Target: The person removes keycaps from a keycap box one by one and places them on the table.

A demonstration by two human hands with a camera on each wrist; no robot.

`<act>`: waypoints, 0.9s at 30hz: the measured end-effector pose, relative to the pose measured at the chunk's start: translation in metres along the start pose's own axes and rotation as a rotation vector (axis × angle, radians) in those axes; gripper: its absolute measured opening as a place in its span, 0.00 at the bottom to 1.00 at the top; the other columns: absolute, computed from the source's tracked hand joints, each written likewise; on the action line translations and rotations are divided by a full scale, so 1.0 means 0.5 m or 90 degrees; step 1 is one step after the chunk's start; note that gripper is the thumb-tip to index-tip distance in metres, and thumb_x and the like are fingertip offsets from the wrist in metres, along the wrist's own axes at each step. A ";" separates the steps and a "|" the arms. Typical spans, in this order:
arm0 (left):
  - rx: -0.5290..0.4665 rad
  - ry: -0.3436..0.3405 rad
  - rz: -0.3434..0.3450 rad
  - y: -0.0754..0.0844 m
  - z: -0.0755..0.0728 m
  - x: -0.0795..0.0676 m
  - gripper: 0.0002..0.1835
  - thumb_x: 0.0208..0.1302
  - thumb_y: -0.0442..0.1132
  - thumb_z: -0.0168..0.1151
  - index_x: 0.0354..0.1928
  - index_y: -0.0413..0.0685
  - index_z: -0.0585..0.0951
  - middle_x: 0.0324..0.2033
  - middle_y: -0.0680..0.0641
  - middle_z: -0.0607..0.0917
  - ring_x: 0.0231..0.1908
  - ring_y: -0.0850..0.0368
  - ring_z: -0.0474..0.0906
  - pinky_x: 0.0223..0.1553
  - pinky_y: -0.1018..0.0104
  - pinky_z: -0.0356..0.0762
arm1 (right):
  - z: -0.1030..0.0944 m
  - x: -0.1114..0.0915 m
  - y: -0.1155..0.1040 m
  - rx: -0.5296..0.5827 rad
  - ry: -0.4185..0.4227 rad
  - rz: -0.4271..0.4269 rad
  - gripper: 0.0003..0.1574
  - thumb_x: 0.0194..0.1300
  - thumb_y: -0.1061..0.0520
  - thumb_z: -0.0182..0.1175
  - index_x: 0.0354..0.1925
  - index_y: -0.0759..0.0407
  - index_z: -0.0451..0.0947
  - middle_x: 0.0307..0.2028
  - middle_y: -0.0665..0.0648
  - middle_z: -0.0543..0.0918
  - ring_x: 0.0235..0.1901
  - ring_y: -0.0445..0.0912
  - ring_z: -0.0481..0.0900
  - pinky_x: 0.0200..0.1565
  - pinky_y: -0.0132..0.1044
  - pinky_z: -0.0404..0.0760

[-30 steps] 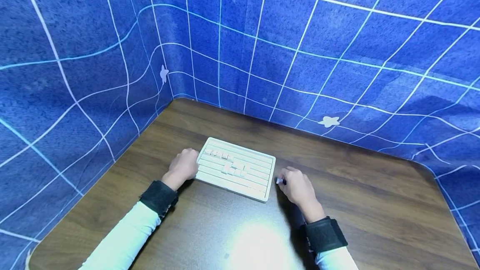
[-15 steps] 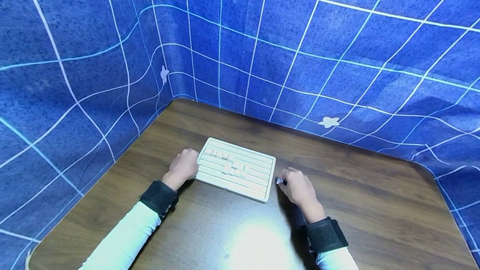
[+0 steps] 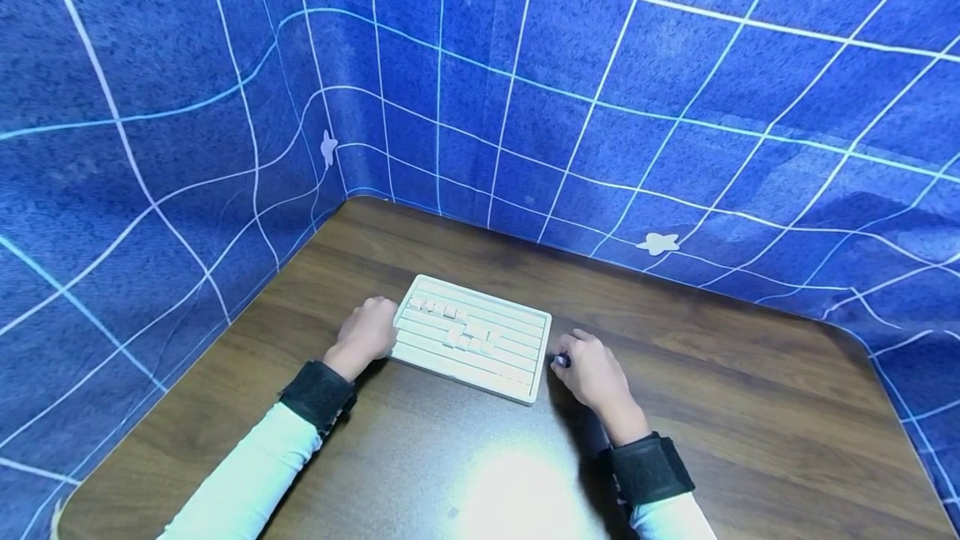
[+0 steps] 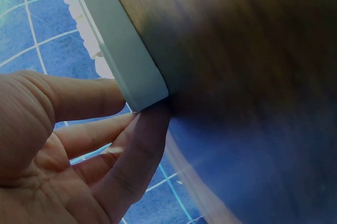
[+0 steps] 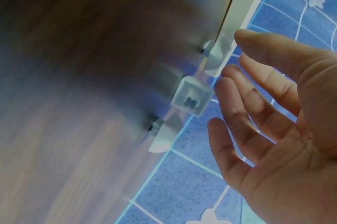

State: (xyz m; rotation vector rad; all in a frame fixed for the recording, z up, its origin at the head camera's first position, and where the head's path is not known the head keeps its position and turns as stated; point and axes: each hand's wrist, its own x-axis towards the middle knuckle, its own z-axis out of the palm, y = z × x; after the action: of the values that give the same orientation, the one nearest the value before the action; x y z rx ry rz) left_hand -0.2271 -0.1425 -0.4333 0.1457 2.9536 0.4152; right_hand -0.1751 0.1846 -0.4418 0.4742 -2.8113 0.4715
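Note:
A pale, ridged tray lies on the table with several keycaps standing in its rows. At the tray's left edge is my left hand. Up close in the left wrist view, its thumb and fingers pinch the corner of the tray. My right hand is just past the tray's right edge, with its fingers loosely bent. In the right wrist view, three loose pale keycaps sit in a line by its fingertips. The middle keycap shows its hollow underside with a dark stem.
The brown wood-grain table spreads around the tray, with a bright glare spot near its front. A blue cloth with white lines and stars hangs along the back and left sides. Black bands wrap both wrists.
The fingers of my right hand have shifted slightly beside the loose keycaps. My left hand and the tray keep the same place.

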 end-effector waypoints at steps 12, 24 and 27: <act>0.006 0.001 -0.005 0.000 0.000 0.000 0.13 0.59 0.32 0.56 0.45 0.34 0.79 0.43 0.36 0.80 0.39 0.43 0.78 0.40 0.47 0.80 | 0.004 0.026 -0.037 0.024 -0.013 -0.009 0.08 0.47 0.62 0.69 0.29 0.59 0.81 0.30 0.56 0.81 0.29 0.50 0.81 0.30 0.49 0.83; 0.004 0.001 -0.006 0.001 -0.001 0.001 0.13 0.59 0.31 0.55 0.46 0.34 0.79 0.43 0.36 0.81 0.39 0.43 0.78 0.40 0.48 0.80 | 0.014 0.045 -0.071 0.039 -0.026 -0.020 0.13 0.47 0.61 0.70 0.36 0.59 0.82 0.33 0.57 0.83 0.33 0.50 0.82 0.34 0.49 0.83; 0.004 0.004 -0.006 0.000 -0.001 0.001 0.13 0.59 0.31 0.55 0.45 0.35 0.79 0.42 0.36 0.81 0.38 0.42 0.78 0.39 0.47 0.80 | 0.017 0.050 -0.079 0.040 -0.023 -0.021 0.14 0.47 0.61 0.70 0.37 0.58 0.82 0.33 0.57 0.83 0.33 0.50 0.82 0.33 0.49 0.83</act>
State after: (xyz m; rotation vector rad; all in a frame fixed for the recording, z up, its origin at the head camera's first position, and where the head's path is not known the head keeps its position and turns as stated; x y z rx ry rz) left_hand -0.2275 -0.1427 -0.4328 0.1323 2.9612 0.4068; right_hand -0.1857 0.1393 -0.4316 0.5471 -2.8246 0.5516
